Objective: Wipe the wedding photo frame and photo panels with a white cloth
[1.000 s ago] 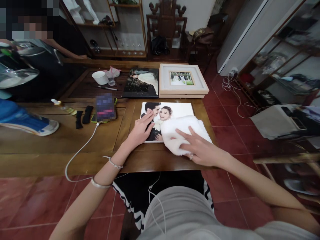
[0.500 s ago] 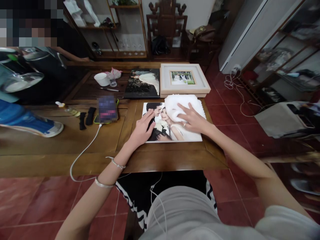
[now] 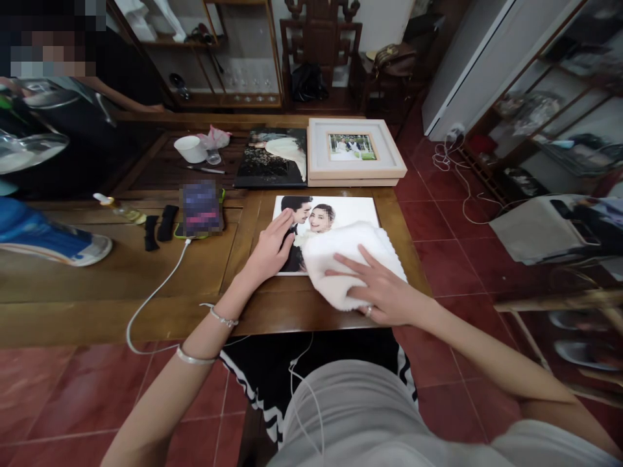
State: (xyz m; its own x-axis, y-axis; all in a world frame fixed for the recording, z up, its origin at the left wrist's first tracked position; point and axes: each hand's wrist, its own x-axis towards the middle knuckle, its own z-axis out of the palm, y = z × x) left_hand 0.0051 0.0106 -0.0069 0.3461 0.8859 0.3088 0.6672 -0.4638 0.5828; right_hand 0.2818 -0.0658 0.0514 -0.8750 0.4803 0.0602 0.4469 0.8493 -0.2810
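Observation:
A photo panel point(image 3: 355, 209) with a portrait of two people lies flat near the table's front edge. My left hand point(image 3: 272, 245) rests on its left side, fingers stretched out flat. Over the panel's lower right part is a fluffy white cloth point(image 3: 335, 253), which hangs past the panel's front edge onto the table. My right hand point(image 3: 384, 285) holds this cloth, with some fingers spread on top and others at its folded edge. The cloth hides the lower right of the picture.
Behind the panel lie a dark photo panel point(image 3: 272, 159) and a pale wooden picture frame point(image 3: 357, 174). To the left are a phone point(image 3: 200, 207) on a white cable, a dropper bottle point(image 3: 121, 209), a white cup point(image 3: 191, 149) and a blue shoe point(image 3: 53, 230). A person stands at the far left.
My right hand has drawn the white cloth down towards me, from the panel's upper right to its lower right and over the front edge. My left hand stays on the panel.

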